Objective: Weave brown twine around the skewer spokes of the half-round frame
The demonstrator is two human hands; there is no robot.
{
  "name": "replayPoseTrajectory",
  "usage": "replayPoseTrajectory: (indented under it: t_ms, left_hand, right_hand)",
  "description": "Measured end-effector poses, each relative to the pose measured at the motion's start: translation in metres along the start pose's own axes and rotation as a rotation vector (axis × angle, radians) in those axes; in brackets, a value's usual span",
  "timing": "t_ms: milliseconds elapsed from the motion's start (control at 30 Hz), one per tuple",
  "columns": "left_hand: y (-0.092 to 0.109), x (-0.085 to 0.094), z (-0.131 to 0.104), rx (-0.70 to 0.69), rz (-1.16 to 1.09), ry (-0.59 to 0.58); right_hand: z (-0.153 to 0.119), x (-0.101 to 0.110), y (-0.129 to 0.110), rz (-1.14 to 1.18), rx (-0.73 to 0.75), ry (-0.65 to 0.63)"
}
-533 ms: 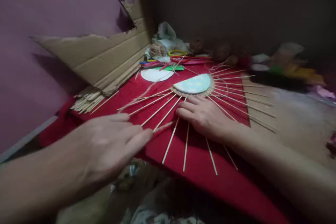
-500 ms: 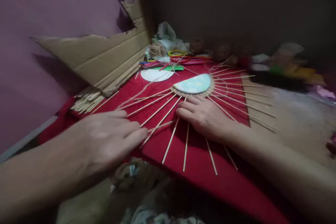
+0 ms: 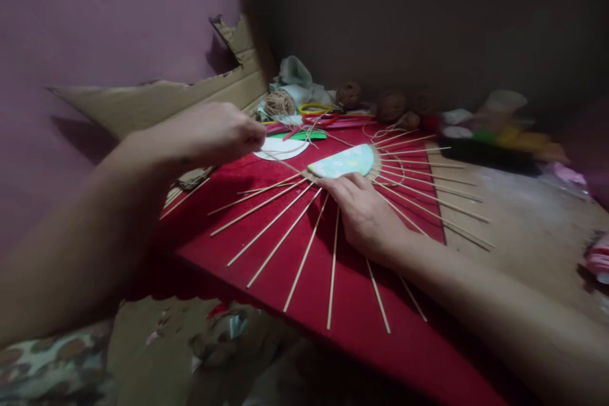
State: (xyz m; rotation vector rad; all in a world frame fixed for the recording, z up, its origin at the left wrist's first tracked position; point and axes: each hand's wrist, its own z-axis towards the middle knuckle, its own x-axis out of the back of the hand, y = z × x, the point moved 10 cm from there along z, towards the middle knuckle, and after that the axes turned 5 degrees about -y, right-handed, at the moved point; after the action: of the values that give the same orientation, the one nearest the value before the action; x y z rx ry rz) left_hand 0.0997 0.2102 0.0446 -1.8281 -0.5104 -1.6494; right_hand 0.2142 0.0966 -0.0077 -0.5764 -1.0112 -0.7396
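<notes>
Twine (image 3: 291, 167) stretches thin and blurred from the left hand (image 3: 228, 128) to the left end of a woven band (image 3: 377, 162), which edges a pale blue half-disc (image 3: 345, 162) lying on the red cloth (image 3: 404, 355) that covers the desk. The fingers of that hand are curled in tight and appear to pinch the strand, though the exact grip is too soft to make out. Sticks (image 3: 306, 254) fan outward from the curved edge; the right hand (image 3: 364, 212) lies across several near the middle, hiding their inner ends and part of the band. Its fingers are loosely bent over the edge, their tips against the half-disc; whether they clasp anything underneath cannot be told. Behind the left forearm, the cardboard (image 3: 124, 104) is partly covered, and so is a pile of loose sticks (image 3: 184, 198). The left fist overlaps one side of a white half-disc (image 3: 280, 150). Farther back, a ball of twine (image 3: 279, 103) shows clearly enough, but the darker balls (image 3: 392, 104) sink into shadow. Things in the black tray (image 3: 485, 155) blur together, and a red-and-white object (image 3: 598, 260) is cut off at the right edge.
</notes>
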Motion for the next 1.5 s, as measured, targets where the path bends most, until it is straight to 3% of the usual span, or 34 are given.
replayPoseTrajectory:
  t_ms: [133,233,400,500,567,633,800,1000,1133,1300,1367,1500]
  left_hand:
    - [-0.009,-0.011,0.049,0.03,0.059,-0.183]
    - [-0.013,-0.025,0.074,0.061,0.117,-0.212]
    - [-0.012,-0.043,0.089,0.004,0.193,-0.031]
    - [-0.008,-0.029,0.078,-0.03,0.15,0.169]
    - [0.004,-0.02,0.068,-0.135,0.016,0.198]
    - [0.02,-0.016,0.06,-0.222,-0.164,0.108]
    - [0.042,-0.031,0.054,-0.208,-0.4,-0.169]
    - [0.038,-0.058,0.062,-0.192,-0.604,-0.302]
    - [0.042,-0.065,0.059,-0.232,-0.653,-0.406]
    - [0.042,-0.083,0.053,-0.156,-0.783,-0.583]
    - [0.041,-0.085,0.053,-0.147,-0.82,-0.599]
    - [0.038,-0.08,0.057,-0.176,-0.754,-0.521]
  right_hand:
    - [0.0,-0.001,0.004,-0.017,-0.058,0.004]
    - [-0.002,0.001,0.016,-0.047,-0.169,0.051]
    - [-0.004,0.004,0.026,-0.02,-0.241,0.095]
    - [-0.003,0.006,0.029,0.043,-0.248,0.107]
    - [-0.004,0.008,0.03,0.086,-0.256,0.115]
    - [-0.004,0.009,0.031,0.116,-0.261,0.129]
    - [-0.005,0.01,0.033,0.135,-0.269,0.159]
    - [-0.005,0.008,0.033,0.135,-0.276,0.128]
    - [-0.005,0.008,0.034,0.141,-0.29,0.107]
    - [-0.004,0.006,0.034,0.15,-0.288,0.079]
    - [-0.004,0.006,0.033,0.164,-0.285,0.059]
    - [-0.006,0.006,0.031,0.1,-0.308,-0.017]
